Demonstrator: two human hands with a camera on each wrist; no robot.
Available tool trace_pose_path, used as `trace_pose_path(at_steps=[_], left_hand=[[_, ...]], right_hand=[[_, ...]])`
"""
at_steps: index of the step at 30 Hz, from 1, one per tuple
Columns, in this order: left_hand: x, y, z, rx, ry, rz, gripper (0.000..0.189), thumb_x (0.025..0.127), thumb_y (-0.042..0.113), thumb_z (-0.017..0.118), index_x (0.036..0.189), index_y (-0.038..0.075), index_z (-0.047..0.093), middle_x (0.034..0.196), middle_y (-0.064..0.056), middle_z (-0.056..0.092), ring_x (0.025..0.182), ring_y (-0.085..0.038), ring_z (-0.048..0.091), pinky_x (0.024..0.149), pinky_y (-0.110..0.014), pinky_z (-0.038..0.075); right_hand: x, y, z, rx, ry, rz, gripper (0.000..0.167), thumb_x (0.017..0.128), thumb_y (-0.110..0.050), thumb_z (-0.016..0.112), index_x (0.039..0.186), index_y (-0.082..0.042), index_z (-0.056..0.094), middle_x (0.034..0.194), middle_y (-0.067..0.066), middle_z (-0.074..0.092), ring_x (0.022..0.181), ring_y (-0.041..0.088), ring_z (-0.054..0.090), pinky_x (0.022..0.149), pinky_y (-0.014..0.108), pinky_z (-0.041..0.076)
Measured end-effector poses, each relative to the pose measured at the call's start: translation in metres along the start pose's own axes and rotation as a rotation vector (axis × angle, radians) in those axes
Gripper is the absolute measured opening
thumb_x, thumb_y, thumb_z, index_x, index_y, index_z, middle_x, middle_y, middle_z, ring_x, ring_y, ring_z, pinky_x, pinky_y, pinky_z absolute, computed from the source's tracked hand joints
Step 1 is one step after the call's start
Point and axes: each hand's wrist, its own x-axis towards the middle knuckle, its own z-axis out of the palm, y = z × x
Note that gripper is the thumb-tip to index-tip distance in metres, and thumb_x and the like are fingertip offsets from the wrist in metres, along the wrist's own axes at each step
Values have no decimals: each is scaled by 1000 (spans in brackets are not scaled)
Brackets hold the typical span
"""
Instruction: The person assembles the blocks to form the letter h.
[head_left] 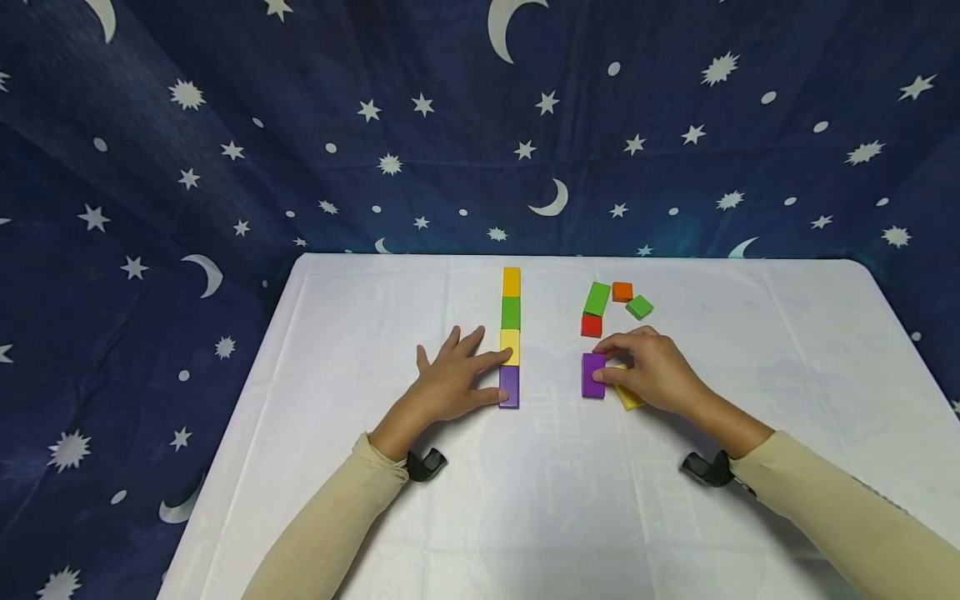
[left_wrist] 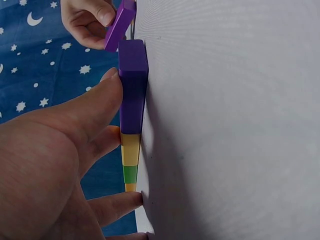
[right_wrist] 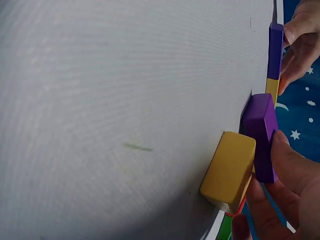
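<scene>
Four-sided wooden blocks stand in a straight row on the white table: a purple block [head_left: 509,386] nearest, then a pale yellow block [head_left: 510,340], a green block [head_left: 511,313] and an orange-yellow block [head_left: 512,282]. My left hand [head_left: 453,379] lies along the row's left side, fingers spread, with the thumb on the purple block and the index fingertip on the pale yellow one. To the right, my right hand [head_left: 660,371] pinches a second purple block [right_wrist: 259,122] between thumb and fingers, tilted in the left wrist view. A yellow block [right_wrist: 229,167] lies beside it, partly under that hand.
Beyond my right hand lie a red block [head_left: 592,325], a green block [head_left: 597,298] touching it, an orange block [head_left: 622,292] and a small green block [head_left: 640,307]. A dark blue star-and-moon cloth [head_left: 450,183] hangs behind the white table [head_left: 525,517].
</scene>
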Motion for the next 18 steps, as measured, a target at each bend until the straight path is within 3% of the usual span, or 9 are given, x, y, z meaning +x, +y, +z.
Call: trace_pose_path(at_steps=[8, 18], left_hand=[[-1, 1, -1, -7, -1, -1, 67, 89, 59, 71, 150, 42, 50, 171, -7, 23, 158, -43, 10, 109, -86, 3], [-3, 1, -3, -11, -7, -1, 67, 89, 59, 70, 150, 42, 49, 171, -7, 23, 158, -43, 10, 109, -86, 3]], right_hand=[[1, 0, 1, 5, -35, -83, 32, 81, -30, 87, 109, -15, 78, 123, 13, 68, 125, 38, 47, 102, 59, 40], [0, -3, 2, -38, -114, -73, 34, 84, -35, 85, 112, -16, 79, 128, 12, 63, 130, 39, 42, 99, 62, 39]])
